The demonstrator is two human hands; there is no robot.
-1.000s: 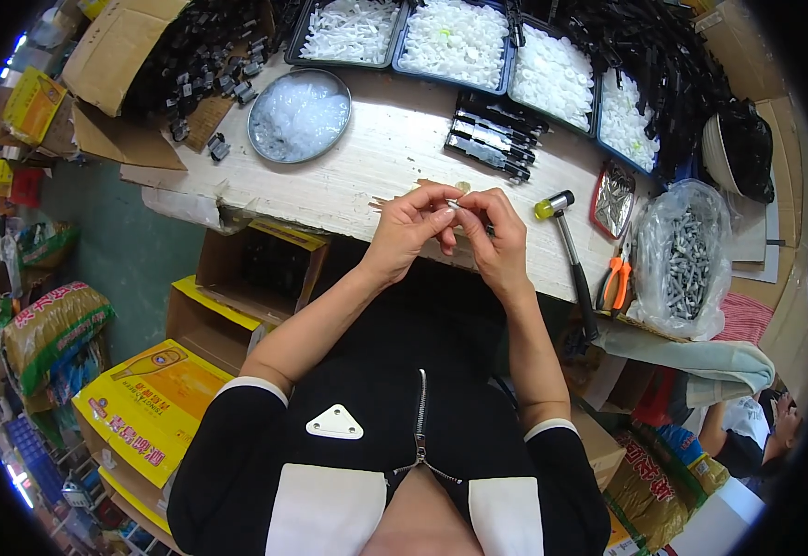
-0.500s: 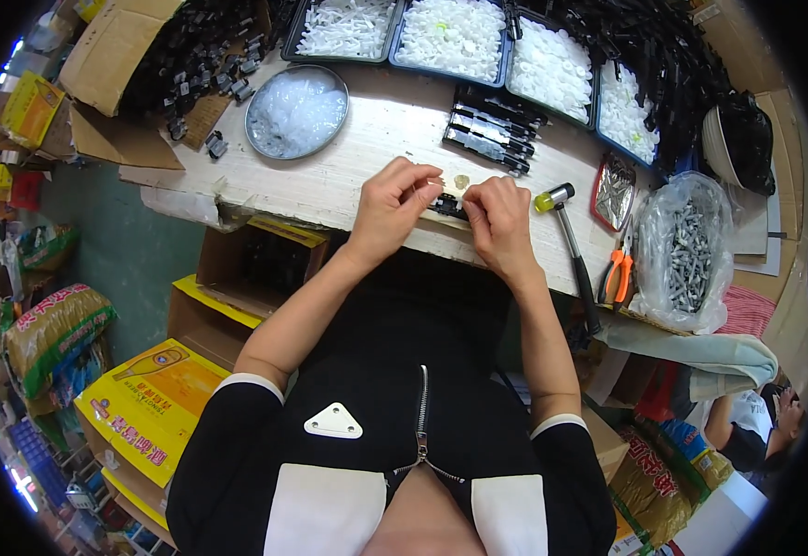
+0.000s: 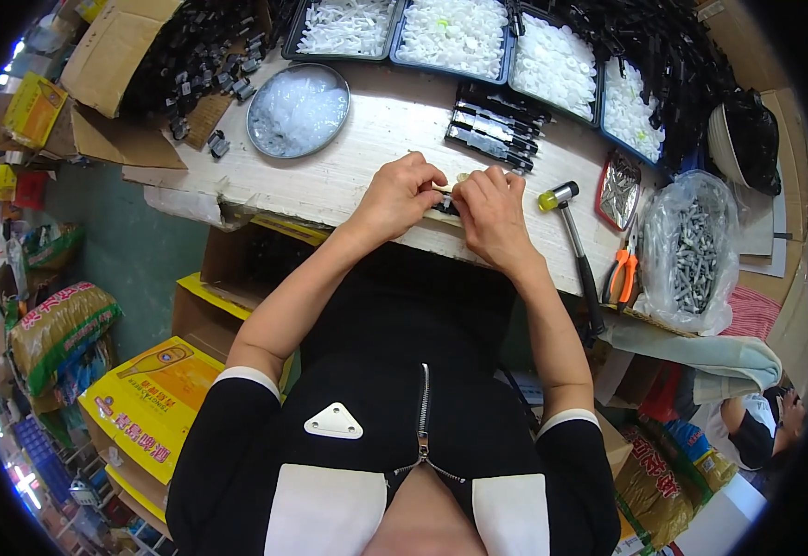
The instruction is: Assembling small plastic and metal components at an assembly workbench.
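Observation:
At the front edge of the bench, a small black plastic part [image 3: 444, 206] lies between my two hands, mostly covered by my fingers. My left hand [image 3: 398, 196] is closed in a pinch at the part's left end; a small pale bit shows near its fingertips, too small to name. From the other side, my right hand [image 3: 494, 215] bends over the part with its fingers pressed together on it. Just behind them sits a small yellowish piece [image 3: 463, 177]. Farther back, several black and silver strip-shaped assemblies [image 3: 492, 130] lie in a row.
A rubber-headed hammer [image 3: 574, 248], orange-handled pliers [image 3: 623, 271], a red tray of metal pins [image 3: 618, 190] and a clear bag of metal parts [image 3: 691, 250] lie right. A round dish [image 3: 298, 111] stands left. White-part trays [image 3: 450, 37] line the back.
My right hand has shifted left and turned over the black part, closer to my left hand. My left hand has moved slightly right and stays pinched.

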